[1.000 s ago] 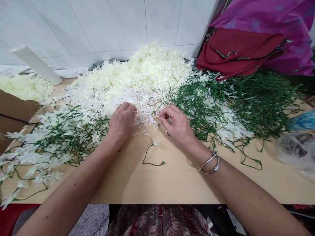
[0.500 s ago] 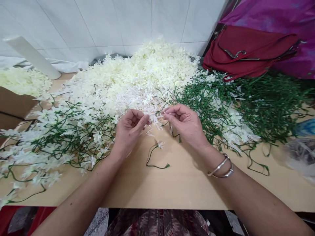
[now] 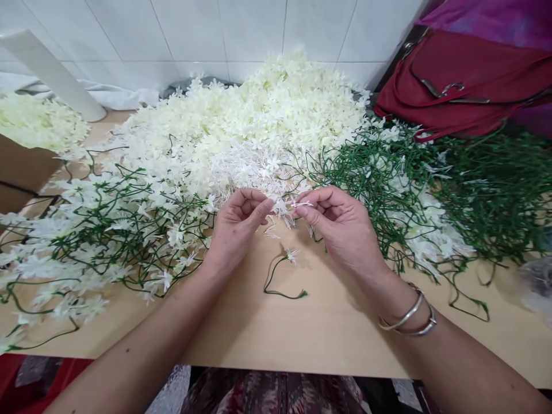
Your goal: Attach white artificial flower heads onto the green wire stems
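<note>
My right hand [image 3: 345, 227] pinches a small white artificial flower stamen [image 3: 304, 203] between thumb and forefinger. Across a narrow gap, my left hand [image 3: 239, 225] is closed, thumb against the curled fingers; whatever is in its pinch is too small to make out. Just below the hands, a single green wire stem [image 3: 271, 282] with a white stamen tip [image 3: 292, 256] lies on the table [image 3: 276, 333]. Loose white stamens [image 3: 235, 164] are heaped behind my fingers.
Cream petals [image 3: 276, 109] pile up against the tiled wall [image 3: 254, 34]. Stemmed white flowers [image 3: 116, 230] spread at left, green stems [image 3: 491, 190] at right. A red handbag [image 3: 466, 86] stands back right, a white roll [image 3: 52, 75] back left, a cardboard box [image 3: 23, 178] far left.
The view has shifted slightly, so most things appear further right. The white stamen in my right hand now shows more clearly, pointing sideways. Both hands stay close together.
</note>
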Tool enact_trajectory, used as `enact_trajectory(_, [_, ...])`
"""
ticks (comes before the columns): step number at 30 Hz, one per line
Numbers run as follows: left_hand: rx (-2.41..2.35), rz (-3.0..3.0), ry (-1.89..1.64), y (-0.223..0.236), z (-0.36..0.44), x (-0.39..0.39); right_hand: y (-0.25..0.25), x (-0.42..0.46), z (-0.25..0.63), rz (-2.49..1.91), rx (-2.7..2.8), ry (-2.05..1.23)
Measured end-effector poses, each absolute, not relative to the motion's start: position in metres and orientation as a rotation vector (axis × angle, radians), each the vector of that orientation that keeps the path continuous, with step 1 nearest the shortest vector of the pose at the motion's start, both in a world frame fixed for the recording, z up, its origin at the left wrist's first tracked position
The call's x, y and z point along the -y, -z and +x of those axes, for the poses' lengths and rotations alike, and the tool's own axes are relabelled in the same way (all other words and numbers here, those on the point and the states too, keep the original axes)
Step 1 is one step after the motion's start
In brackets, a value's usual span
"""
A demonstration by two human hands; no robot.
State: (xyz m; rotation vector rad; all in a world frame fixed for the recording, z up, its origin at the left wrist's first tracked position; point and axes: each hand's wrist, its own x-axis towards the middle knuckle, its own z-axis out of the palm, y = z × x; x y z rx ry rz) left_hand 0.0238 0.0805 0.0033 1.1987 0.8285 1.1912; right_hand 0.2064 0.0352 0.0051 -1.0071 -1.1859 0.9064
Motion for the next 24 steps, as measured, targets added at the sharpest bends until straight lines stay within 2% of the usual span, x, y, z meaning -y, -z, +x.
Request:
enact_trajectory(10, [-0.827, 1.34, -1.277, -0.0054, 0.0252, -0.0745, -0.0136, -0.0295, 0.2003, -1.02, 1.312, -1.07])
enact_trajectory(20, [-0.913, 1.303, -1.304, -0.0031, 0.0225, -0.08, -0.0138, -0.0295, 0.1998, -0.963, 1.414, -0.913])
enact_trajectory(24, [-0.889, 1.278, -1.306, -0.0026, 0.0235, -0.0794, -0.0113, -0.0278, 0.1969, -1.093, 1.335, -0.782])
